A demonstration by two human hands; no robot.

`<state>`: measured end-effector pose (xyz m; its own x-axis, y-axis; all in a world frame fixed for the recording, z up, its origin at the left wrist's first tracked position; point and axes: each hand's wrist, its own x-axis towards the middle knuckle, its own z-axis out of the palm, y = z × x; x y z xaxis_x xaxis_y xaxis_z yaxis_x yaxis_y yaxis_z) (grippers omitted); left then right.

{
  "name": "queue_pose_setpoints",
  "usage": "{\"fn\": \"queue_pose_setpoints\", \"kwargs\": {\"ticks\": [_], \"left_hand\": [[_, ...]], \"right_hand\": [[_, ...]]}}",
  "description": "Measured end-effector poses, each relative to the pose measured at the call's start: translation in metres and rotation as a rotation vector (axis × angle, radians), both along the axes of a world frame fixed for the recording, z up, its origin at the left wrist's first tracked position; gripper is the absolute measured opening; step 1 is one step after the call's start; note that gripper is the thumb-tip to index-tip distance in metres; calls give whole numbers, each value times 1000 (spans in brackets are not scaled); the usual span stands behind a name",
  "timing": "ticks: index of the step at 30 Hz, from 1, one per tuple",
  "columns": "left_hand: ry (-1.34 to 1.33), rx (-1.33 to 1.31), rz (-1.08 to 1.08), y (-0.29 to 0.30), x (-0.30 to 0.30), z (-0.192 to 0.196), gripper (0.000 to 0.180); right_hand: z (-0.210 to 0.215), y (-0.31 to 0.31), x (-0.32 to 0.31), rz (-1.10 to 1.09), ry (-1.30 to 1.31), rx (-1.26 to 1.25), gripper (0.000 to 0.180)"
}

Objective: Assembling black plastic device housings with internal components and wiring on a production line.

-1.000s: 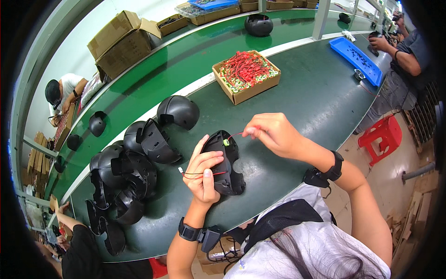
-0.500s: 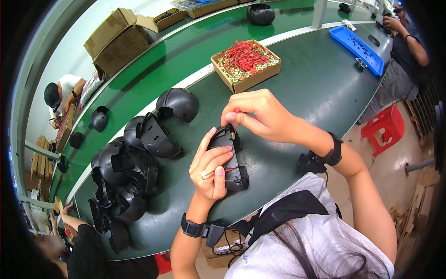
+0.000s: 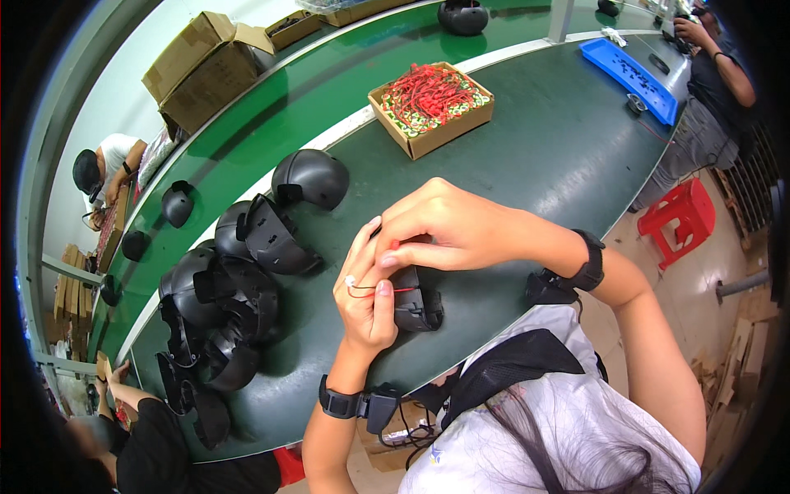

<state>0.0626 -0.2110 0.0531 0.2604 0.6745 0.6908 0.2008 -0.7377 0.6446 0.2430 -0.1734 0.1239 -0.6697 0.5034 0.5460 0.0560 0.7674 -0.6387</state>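
Observation:
A curved black plastic shell (image 3: 418, 309) lies on the dark green bench beneath my hands, mostly covered by them. My left hand (image 3: 362, 311) rests against its left side, the thumb closed over a thin red wire (image 3: 403, 289). A small white plug (image 3: 350, 281) on a wire sticks out beside that thumb. Over the shell's far end, my right hand (image 3: 440, 224) pinches a small red connector (image 3: 394, 245) between thumb and forefinger. Its fingers overlap those of my left hand and hide the contact point.
More black shells (image 3: 239, 292) are piled on the left. A cardboard box (image 3: 432, 144) of red wires stands beyond my hands. A blue tray (image 3: 629, 82) with small black parts lies far right. Co-workers sit left and right; a red stool (image 3: 679, 218) stands on the floor.
My right hand has come down and left with the red connector, now over my left fingers and the shell, hiding the shell's far end. The white plug has shifted slightly up and left.

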Motion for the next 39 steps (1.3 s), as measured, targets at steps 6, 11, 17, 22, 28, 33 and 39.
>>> {"fn": "queue_pose_setpoints", "kwargs": {"ticks": [6,11,17,22,28,33,39], "left_hand": [[-123,-93,9,2,-5,-8,35],[-83,-62,-44,9,-1,-7,41],[-115,-69,25,7,-2,-7,40],[-109,-95,38,5,0,-9,43],[-99,-110,45,4,2,-8,46],[-79,-151,57,4,4,-7,49],[-73,-155,47,4,3,-1,47]], "right_hand": [[-2,5,2,-47,36,-305,40],[-57,39,25,-205,85,-375,37],[-81,30,12,96,332,-806,40],[-82,28,12,80,382,-918,37],[-85,24,9,65,405,-900,32],[-86,21,9,82,427,-903,35],[-86,21,2,70,433,-787,31]]}}
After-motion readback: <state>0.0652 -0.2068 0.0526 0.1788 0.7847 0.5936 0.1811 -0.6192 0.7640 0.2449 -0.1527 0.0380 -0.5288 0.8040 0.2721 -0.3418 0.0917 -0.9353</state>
